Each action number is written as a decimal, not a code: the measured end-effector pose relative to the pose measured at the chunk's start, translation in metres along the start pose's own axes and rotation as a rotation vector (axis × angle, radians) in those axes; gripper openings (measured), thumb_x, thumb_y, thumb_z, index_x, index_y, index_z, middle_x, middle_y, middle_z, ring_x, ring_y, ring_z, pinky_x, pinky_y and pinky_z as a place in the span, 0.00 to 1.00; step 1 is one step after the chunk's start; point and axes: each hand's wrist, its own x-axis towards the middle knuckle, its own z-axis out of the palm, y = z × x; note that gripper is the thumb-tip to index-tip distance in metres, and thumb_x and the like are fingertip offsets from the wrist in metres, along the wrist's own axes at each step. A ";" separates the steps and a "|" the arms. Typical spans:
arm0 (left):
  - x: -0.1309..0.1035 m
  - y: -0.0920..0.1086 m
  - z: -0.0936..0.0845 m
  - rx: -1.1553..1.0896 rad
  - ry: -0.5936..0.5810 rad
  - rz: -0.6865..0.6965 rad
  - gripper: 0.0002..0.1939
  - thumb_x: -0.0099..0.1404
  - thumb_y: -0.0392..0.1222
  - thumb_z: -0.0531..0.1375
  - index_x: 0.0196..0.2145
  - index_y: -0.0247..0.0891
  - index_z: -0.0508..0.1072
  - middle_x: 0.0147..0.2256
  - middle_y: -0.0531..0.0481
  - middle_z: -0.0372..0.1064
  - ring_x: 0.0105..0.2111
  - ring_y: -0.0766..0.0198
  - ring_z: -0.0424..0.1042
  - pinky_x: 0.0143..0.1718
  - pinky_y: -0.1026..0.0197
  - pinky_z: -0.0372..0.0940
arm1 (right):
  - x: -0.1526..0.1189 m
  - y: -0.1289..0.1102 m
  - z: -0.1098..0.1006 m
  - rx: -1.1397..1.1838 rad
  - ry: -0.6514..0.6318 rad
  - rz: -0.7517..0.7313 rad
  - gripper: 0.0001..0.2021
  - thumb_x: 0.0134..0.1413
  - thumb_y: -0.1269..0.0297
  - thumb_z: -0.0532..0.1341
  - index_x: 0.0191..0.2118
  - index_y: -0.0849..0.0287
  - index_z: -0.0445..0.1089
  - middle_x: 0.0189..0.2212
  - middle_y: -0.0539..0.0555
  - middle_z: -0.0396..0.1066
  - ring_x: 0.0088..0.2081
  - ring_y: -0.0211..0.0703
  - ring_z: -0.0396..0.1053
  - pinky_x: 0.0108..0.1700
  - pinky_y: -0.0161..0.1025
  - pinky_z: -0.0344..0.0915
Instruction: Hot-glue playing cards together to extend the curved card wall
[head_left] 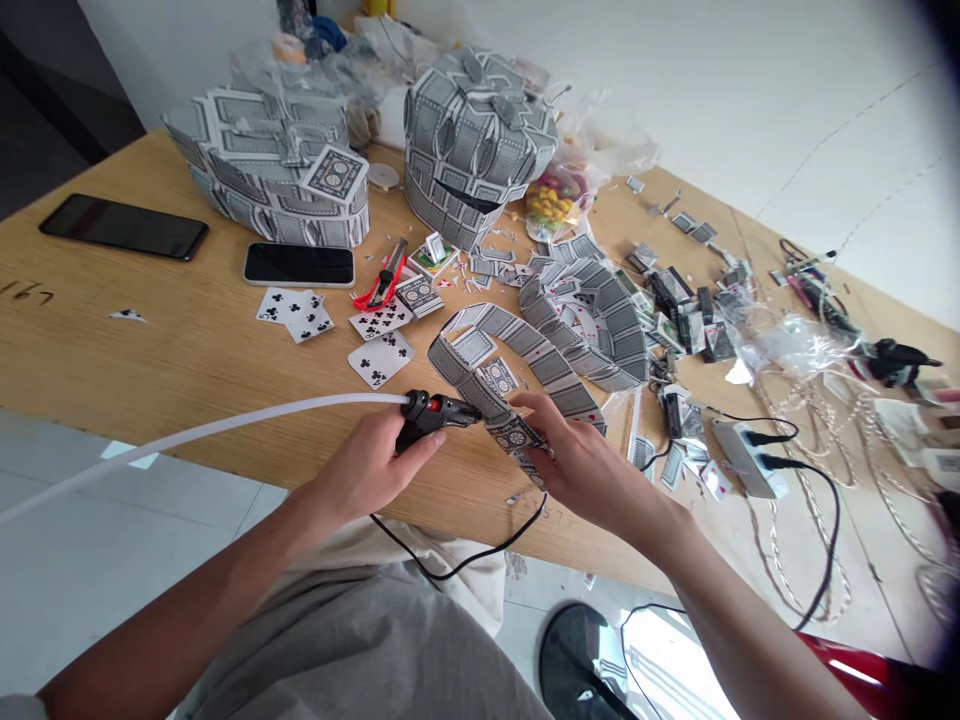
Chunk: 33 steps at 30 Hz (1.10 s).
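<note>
My left hand [375, 455] is wrapped round a black hot glue gun [429, 412], with a long white glue stick [247, 422] running out of its back to the left. The gun's nozzle points right and meets a curved strip of folded playing cards [469, 385]. My right hand [574, 450] pinches the near end of this strip, which loops away over the table. Behind it sits a ring of folded cards [592, 325]. Loose cards [381, 358] lie left of the strip.
Two large card structures [281, 170] [476, 150] stand at the back. Two phones [124, 227] [298, 264] and a red-handled cutter [386, 275] lie on the wooden table [187, 350]. At right are card piles, a power strip [750, 460], cords and a clear bag [559, 195].
</note>
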 end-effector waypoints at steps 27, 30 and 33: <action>-0.041 -0.034 0.011 -0.136 0.020 -0.090 0.24 0.75 0.61 0.57 0.37 0.36 0.78 0.28 0.49 0.71 0.26 0.63 0.68 0.27 0.62 0.63 | -0.005 0.016 -0.009 0.202 -0.119 0.083 0.16 0.73 0.64 0.57 0.57 0.61 0.78 0.46 0.59 0.84 0.45 0.51 0.82 0.47 0.44 0.72; -0.042 -0.029 0.015 -0.020 0.070 0.005 0.23 0.75 0.58 0.58 0.39 0.37 0.81 0.28 0.49 0.73 0.28 0.61 0.72 0.32 0.61 0.67 | -0.006 0.013 -0.002 0.172 -0.066 0.057 0.15 0.73 0.63 0.57 0.53 0.58 0.80 0.41 0.57 0.85 0.39 0.47 0.81 0.41 0.41 0.67; -0.042 -0.026 0.018 0.091 0.145 0.127 0.20 0.75 0.55 0.59 0.42 0.36 0.81 0.32 0.46 0.77 0.32 0.59 0.75 0.38 0.59 0.71 | 0.005 0.009 0.004 0.140 -0.018 0.033 0.14 0.74 0.60 0.59 0.47 0.58 0.82 0.36 0.57 0.83 0.36 0.45 0.79 0.36 0.38 0.62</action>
